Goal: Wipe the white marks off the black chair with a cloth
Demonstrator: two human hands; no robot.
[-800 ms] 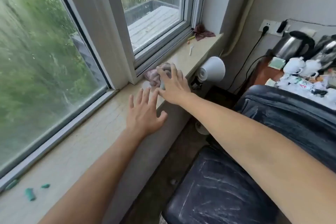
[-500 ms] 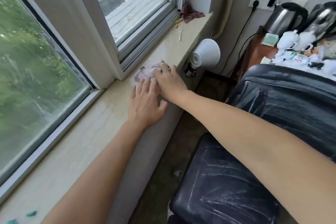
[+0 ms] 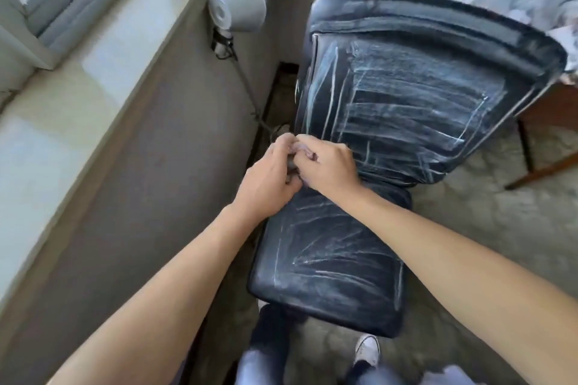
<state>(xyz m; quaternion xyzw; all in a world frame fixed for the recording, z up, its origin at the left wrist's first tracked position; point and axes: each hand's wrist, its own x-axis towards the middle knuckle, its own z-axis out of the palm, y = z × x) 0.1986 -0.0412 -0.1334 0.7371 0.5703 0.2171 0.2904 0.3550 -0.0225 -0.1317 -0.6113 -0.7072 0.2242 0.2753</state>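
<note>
Both hands, left hand (image 3: 269, 178) and right hand (image 3: 328, 166), are bunching the cloth (image 3: 301, 151) in a tight grip above the black chair (image 3: 391, 109), whose white marks (image 3: 337, 262) are covering seat and backrest; a lamp (image 3: 239, 0) is standing just beside.

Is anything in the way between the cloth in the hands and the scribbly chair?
Nothing visible is. Both hands, left and right, hold the cloth right over the black chair, near where seat and backrest meet.
</note>
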